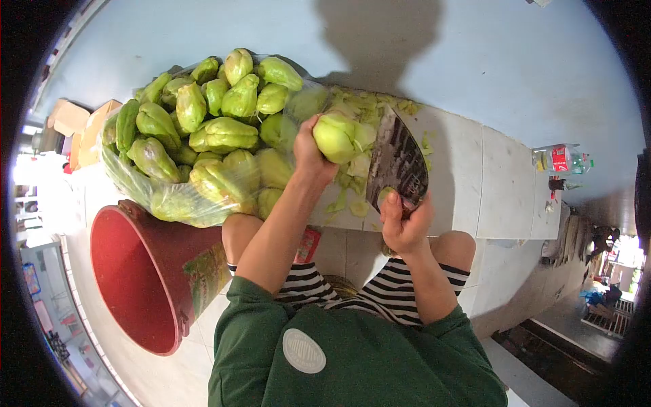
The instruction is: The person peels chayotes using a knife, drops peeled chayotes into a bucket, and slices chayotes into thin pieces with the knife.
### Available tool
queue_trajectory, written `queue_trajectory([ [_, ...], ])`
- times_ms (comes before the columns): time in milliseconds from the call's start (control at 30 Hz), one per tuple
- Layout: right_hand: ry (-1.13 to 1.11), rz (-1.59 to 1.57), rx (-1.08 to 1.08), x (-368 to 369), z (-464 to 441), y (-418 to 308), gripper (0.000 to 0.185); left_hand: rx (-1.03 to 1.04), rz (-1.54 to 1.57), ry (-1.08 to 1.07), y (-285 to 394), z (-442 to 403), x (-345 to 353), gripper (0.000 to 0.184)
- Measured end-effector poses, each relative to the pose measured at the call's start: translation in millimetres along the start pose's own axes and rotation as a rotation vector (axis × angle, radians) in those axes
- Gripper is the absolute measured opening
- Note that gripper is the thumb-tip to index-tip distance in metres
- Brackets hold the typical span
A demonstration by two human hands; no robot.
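Note:
My left hand point(316, 153) is wrapped round a pale green chayote point(336, 137) and holds it up over the tiled ledge. The side of it that faces right looks peeled. In my right hand point(407, 224) is a broad, dark-bladed cleaver point(399, 163), its blade pointing up and away from me, a little to the right of the chayote. The handle is hidden by my fingers. Green peelings point(352, 186) lie scattered on the ledge beneath and behind both hands. Left of my left hand, a clear plastic bag point(163, 197) bulges with many whole chayotes point(224, 134).
A large red bin point(146, 278) lies tipped on its side at the left, by my knee. Cardboard boxes point(88, 129) stand at the far left. Plastic bottles point(563, 159) are at the ledge's right end. A blue-white wall point(515, 68) rises behind the tiled ledge point(461, 163).

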State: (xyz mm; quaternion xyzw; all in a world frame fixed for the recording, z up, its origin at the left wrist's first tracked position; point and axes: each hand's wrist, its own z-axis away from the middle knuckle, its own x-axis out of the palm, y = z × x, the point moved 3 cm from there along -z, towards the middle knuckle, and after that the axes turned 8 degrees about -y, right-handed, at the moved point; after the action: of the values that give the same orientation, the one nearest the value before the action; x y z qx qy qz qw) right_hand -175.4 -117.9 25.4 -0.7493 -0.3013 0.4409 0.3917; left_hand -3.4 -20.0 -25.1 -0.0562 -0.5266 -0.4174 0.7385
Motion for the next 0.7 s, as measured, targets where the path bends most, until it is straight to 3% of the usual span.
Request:
queue_trajectory([
  [67,0.040,0.029,-0.109,3,-2,-3,0.016,-0.005,0.012,-0.002,-4,-4,-6,0.030],
  [133,-0.073,0.263,0.028,12,-12,-10,0.017,-0.016,0.027,-0.008,-8,-3,-5,0.030],
  [233,-0.090,0.116,0.054,17,-13,-4,0.019,-0.032,-0.013,-0.087,-9,-1,-1,0.030],
  [633,-0.182,0.129,0.060,10,-13,-18,0.019,-0.058,-0.093,-0.166,4,-11,-10,0.028],
  [700,-0.187,0.140,0.063,11,-6,-15,0.020,0.056,-0.177,-0.151,11,-11,-7,0.027],
])
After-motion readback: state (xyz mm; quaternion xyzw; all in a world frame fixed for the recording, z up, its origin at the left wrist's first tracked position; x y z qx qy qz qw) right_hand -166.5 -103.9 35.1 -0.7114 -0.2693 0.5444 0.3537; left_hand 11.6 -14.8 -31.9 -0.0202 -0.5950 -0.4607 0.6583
